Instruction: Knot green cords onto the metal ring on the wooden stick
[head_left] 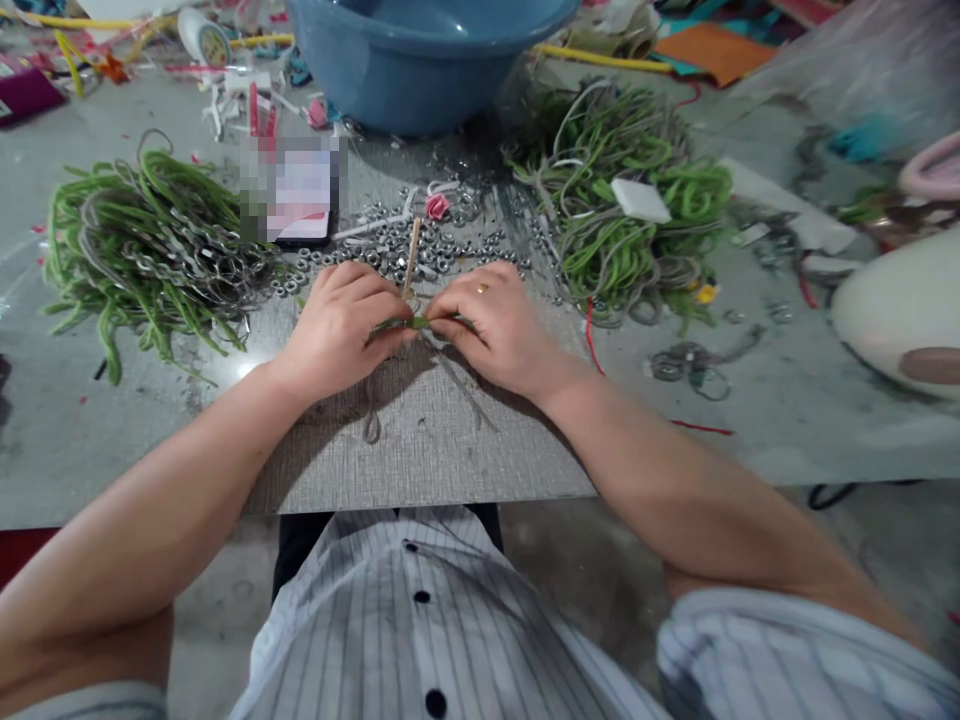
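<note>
Both my hands meet over the front middle of the table, pinching a green cord (pixel 421 322) between them. My left hand (pixel 341 325) is closed on its left part, my right hand (pixel 491 325) on its right part. Grey cord ends (pixel 461 385) hang below the fingers onto the tabletop, one forming a small loop (pixel 371 425). Just beyond the fingertips a thin wooden stick (pixel 412 258) points away from me; whether it touches the cord I cannot tell. Scattered metal nuts (pixel 409 245) lie behind my hands.
A bundle of green and grey cords with metal chains (pixel 157 240) lies at left, another cord bundle (pixel 637 220) at right. A phone (pixel 302 200), a pink rose (pixel 436 206) and a blue basin (pixel 427 70) are farther back. A pale rounded object (pixel 900 310) stands far right.
</note>
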